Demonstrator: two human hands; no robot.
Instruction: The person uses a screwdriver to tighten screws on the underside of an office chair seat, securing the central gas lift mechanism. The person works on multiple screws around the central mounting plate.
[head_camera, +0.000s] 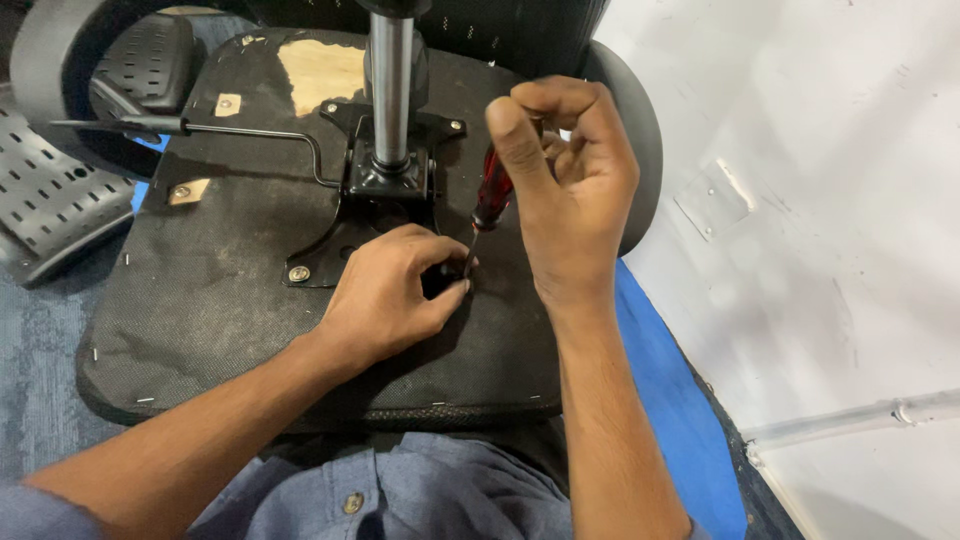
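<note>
We see the right hand (565, 190) clenched around a red-handled screwdriver (488, 205), tip at the black fabric-covered seat underside (210, 290); left hand (395, 290) pinches its shaft near the black metal plate's (330, 245) edge

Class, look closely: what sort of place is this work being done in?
Probably an office or workshop floor. An upturned office chair seat lies on grey carpet, with a blue mat and a white wall beside it.

Bare forearms, blue-grey button-up shirt with round buttons, sleeve pushed up on left arm
</note>
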